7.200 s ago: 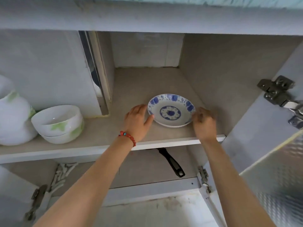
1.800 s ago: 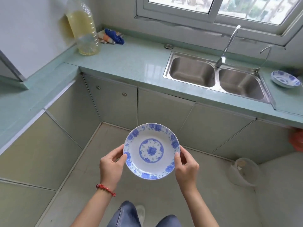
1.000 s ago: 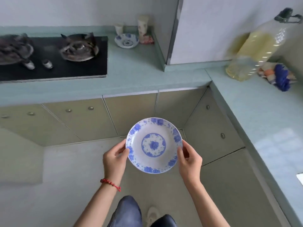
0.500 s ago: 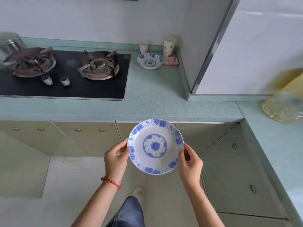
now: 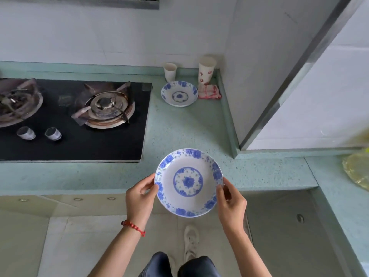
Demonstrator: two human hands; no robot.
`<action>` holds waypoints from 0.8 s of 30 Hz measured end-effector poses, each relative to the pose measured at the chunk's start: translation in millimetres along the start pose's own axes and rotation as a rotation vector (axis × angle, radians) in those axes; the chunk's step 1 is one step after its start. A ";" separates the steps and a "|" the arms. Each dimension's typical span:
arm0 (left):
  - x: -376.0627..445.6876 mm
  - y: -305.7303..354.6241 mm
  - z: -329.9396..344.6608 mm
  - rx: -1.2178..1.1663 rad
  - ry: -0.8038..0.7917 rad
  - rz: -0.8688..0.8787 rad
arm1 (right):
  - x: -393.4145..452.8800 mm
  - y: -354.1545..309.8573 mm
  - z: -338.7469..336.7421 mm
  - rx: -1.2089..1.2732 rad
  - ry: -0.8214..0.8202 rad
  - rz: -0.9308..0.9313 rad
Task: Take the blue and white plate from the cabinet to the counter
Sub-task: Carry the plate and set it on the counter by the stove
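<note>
I hold the blue and white plate (image 5: 188, 181) level in the air, face up, with a blue flower rim and a blue medallion in its middle. My left hand (image 5: 140, 198), with a red bead bracelet on its wrist, grips the plate's left rim. My right hand (image 5: 231, 202) grips its right rim. The plate's far half hangs above the front edge of the pale green counter (image 5: 179, 132); its near half is over the floor.
A second blue and white plate (image 5: 179, 93) lies at the counter's back, beside two paper cups (image 5: 206, 69) and a folded red cloth (image 5: 209, 92). A black gas hob (image 5: 75, 118) fills the counter's left. A white wall corner (image 5: 279, 96) and an oil bottle (image 5: 357, 170) stand right.
I have stepped closer to the counter and the view has turned slightly left. The plate, still gripped in both hands, has moved forward over the counter's front edge.
</note>
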State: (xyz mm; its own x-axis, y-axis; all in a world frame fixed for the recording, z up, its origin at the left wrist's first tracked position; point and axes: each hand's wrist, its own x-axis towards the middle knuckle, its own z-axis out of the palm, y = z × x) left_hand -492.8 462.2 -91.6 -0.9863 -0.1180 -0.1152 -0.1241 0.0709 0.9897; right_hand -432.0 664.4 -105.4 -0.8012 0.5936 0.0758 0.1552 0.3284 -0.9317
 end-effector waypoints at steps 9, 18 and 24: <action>59.6 -3.0 43.9 -0.007 0.128 -0.055 | 87.1 14.3 27.4 -0.047 -0.117 -0.097; 102.6 -27.5 58.4 0.064 0.116 -0.119 | 124.7 39.1 56.8 -0.149 -0.161 -0.075; 127.4 -40.8 65.2 0.037 0.097 -0.158 | 137.5 51.8 75.4 -0.191 -0.146 -0.033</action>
State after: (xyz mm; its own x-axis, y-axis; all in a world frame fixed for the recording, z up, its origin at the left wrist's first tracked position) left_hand -620.4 508.9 -152.2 -0.9394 -0.2256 -0.2583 -0.2822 0.0805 0.9560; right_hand -577.6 707.7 -170.1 -0.8804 0.4726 0.0398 0.2232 0.4869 -0.8444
